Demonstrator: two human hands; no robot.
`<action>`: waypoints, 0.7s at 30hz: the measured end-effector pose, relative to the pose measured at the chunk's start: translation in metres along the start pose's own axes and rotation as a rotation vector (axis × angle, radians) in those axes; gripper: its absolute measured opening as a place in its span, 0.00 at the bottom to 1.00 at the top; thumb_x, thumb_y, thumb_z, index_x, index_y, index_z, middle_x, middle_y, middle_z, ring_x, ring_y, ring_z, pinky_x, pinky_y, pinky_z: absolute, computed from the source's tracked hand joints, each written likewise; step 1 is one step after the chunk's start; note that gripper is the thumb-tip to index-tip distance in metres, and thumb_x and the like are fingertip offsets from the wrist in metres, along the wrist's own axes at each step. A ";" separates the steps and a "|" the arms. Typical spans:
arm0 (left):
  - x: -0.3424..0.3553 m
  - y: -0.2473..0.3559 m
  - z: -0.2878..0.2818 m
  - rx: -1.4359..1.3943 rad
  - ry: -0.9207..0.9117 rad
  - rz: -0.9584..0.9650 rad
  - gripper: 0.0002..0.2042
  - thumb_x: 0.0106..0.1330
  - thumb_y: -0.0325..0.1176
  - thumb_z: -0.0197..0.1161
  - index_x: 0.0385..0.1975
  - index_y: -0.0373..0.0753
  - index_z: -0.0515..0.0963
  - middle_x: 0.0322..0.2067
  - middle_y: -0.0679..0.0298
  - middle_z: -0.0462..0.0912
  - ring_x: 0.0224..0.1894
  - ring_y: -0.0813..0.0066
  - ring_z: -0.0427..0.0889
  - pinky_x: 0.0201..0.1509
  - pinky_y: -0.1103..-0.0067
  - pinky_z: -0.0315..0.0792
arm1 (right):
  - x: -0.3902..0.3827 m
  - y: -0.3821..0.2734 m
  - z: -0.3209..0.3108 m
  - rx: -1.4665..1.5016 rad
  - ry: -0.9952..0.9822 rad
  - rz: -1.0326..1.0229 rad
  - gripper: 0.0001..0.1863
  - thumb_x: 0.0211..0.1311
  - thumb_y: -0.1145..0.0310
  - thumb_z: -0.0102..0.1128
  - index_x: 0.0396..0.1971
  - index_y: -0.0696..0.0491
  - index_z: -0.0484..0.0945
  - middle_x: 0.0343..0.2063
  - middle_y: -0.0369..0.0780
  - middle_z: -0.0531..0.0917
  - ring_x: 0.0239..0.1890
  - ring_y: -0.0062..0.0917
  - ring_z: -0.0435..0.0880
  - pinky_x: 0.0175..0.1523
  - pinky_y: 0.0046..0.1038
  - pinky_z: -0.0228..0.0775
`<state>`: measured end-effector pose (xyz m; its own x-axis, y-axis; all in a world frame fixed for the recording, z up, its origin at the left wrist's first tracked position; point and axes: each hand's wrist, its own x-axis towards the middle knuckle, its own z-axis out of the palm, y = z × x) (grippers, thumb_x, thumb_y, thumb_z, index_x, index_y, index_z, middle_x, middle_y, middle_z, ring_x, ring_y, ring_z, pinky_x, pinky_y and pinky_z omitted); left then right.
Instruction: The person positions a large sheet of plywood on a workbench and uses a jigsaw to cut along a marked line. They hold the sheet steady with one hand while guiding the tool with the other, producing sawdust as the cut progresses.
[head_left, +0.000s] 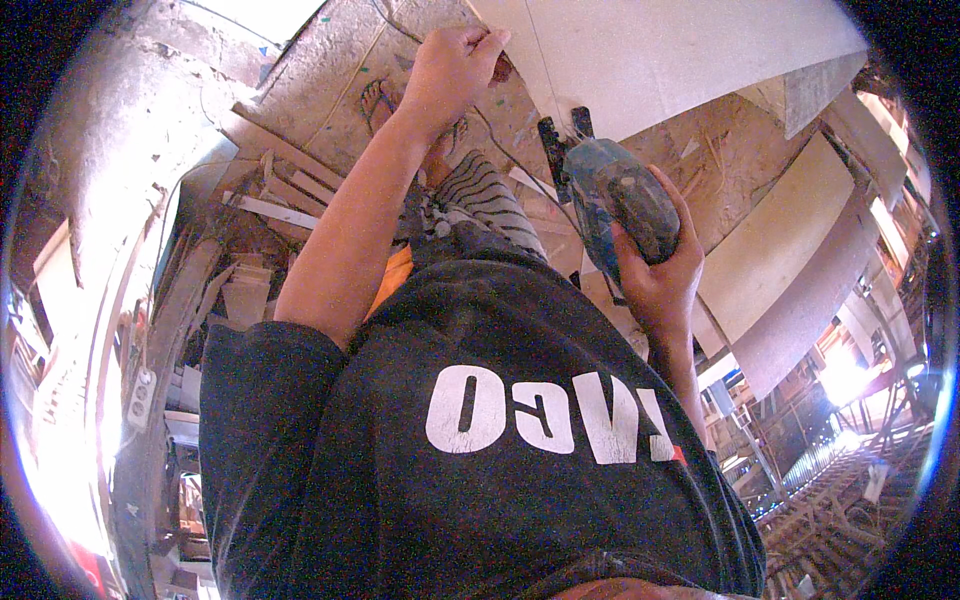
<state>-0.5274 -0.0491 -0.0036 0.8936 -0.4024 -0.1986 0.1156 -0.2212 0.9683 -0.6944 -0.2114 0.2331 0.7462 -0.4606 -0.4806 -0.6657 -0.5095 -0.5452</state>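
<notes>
A blue and black jigsaw [600, 195] is in my right hand [665, 270], which wraps round its body from the right. The black shoe at its front end is close to the edge of a large pale board [670, 60]; whether they touch I cannot tell. A thin dark line runs across the board near its left side. My left hand [460, 70] is at the board's left corner, with its fingers curled closed. What those fingers hold, if anything, is hidden.
A dark power cord [510, 150] runs between my legs and the jigsaw. Wood offcuts [290, 200] lie on the left. More thin sheets [790, 250] lean on the right. A white socket strip [141, 397] hangs at the left. My sandalled feet are on the dusty floor [330, 75].
</notes>
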 end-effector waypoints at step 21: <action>0.085 0.031 -0.062 -0.435 0.185 -0.375 0.22 0.78 0.48 0.61 0.46 0.28 0.79 0.35 0.56 0.85 0.31 0.68 0.87 0.35 0.72 0.83 | 0.008 -0.002 -0.014 0.050 -0.103 0.021 0.36 0.59 0.81 0.69 0.70 0.54 0.71 0.56 0.48 0.86 0.59 0.32 0.86 0.65 0.34 0.77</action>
<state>-0.4208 -0.0348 0.0189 0.8138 -0.1978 -0.5465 0.5692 0.0814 0.8182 -0.6875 -0.2242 0.2401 0.7307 -0.3920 -0.5589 -0.6817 -0.4624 -0.5670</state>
